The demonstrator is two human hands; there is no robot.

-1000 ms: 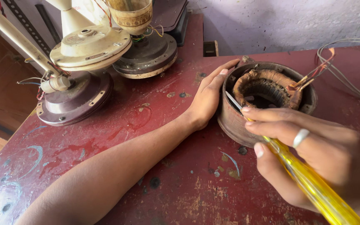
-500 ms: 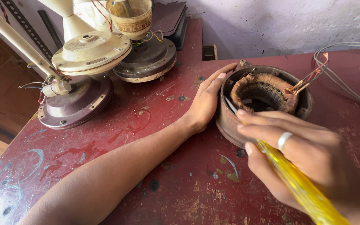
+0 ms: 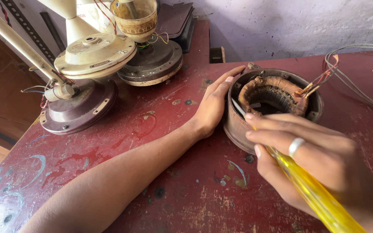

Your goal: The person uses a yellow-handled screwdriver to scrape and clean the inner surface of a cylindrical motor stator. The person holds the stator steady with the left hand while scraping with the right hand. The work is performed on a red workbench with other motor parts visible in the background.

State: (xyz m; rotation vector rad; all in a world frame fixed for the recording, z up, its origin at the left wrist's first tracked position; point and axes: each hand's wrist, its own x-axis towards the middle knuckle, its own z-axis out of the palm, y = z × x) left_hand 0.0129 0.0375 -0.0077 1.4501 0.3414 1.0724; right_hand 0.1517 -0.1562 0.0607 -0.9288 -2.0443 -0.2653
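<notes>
Stretching across nearly the whole view: red workbench (image 3: 152, 129), paint worn, scratched and blotched with dark spots. Standing at the far left of it: cream fan motor housing (image 3: 93, 54) resting on a maroon fan base (image 3: 76, 108), with a slanting cream pole (image 3: 18, 41) crossing in front and loose red and blue wires trailing beside it. Sitting just behind, near the bench's back edge: dark round motor cover (image 3: 152, 64) bearing a cream, banded winding cup (image 3: 137, 17). Lying right of centre, near the back wall: round rusted motor stator (image 3: 238, 125), open side up, showing a ring of brown copper winding (image 3: 266, 88) inside, with red and orange leads (image 3: 320, 80) rising from its right rim. Curving along the far right: grey cable (image 3: 359, 82). Reaching in from the lower left: bare forearm ending in the left hand (image 3: 214, 103), palm pressing against the stator's left wall, fingers together and stretching along the rim, bracing rather than clamping. Entering from the lower right: right hand (image 3: 320, 159), fingers closing around a yellow-handled screwdriver (image 3: 311, 194), silver ring (image 3: 295, 146) showing on one finger. Poking in over the stator's near rim beside the winding: screwdriver's metal blade (image 3: 239, 108); whether touching the copper, cannot tell.
</notes>
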